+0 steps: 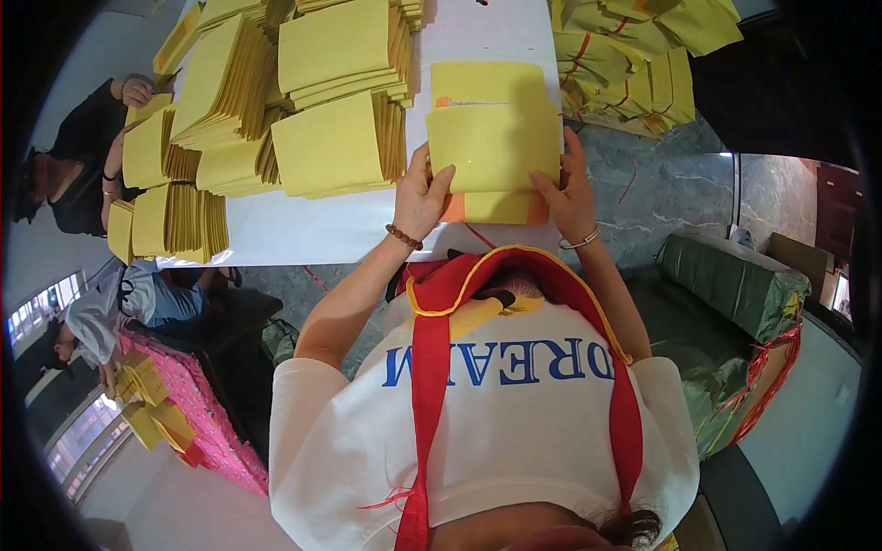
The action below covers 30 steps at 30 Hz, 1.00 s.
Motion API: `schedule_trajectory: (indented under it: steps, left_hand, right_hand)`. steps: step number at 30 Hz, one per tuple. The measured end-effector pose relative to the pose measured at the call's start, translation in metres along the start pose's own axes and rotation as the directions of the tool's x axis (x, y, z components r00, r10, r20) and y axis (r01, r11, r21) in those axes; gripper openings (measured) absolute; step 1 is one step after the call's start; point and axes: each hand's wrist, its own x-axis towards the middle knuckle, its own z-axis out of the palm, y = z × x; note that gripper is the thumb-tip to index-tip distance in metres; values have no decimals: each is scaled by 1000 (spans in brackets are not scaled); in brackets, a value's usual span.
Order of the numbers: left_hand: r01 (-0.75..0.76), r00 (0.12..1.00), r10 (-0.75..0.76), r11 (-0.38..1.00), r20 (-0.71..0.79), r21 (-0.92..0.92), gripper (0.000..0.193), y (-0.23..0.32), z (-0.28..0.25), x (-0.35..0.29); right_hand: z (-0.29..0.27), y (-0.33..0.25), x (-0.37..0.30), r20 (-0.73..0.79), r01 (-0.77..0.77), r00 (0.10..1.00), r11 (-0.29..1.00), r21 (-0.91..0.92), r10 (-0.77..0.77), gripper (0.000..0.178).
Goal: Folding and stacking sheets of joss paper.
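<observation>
A yellow paper sheet [493,147], which looks folded, lies near the front right edge of the white table. My left hand [423,204] grips its left edge, thumb on top and fingers mostly hidden. At the opposite edge my right hand [570,197] holds it the same way, thumb pressing the lower corner. Beneath and beyond it shows another yellow paper [491,83] with an orange patch. More yellow and orange paper sticks out below the sheet, between my wrists. What lies inside the fold cannot be made out.
Tall stacks of folded yellow paper [335,142] cover the left of the white table [303,225]. Red-tied yellow bundles [625,69] stand right of it. One person [83,161] works at the left, another [101,312] at a pink-covered table [197,395]. Green wrapped bales [730,285] sit at right.
</observation>
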Motion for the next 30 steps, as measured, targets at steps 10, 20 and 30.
schedule_trajectory:
  steps: [10, 20, 30]
  left_hand:
    - [159, 985, -158, 987, 73, 3, 63, -2, -3, 16]
    - [103, 993, -118, 926, 21, 362, 66, 19, -4, 16]
    - [-411, 897, 352, 437, 269, 800, 46, 81, 7, 10]
  right_hand:
    - [5, -5, 1, -58, 26, 997, 960, -280, -44, 37]
    - [4, -2, 5, -54, -70, 997, 950, -303, 57, 36]
    - [5, -3, 4, -74, -86, 995, 958, -273, 68, 37]
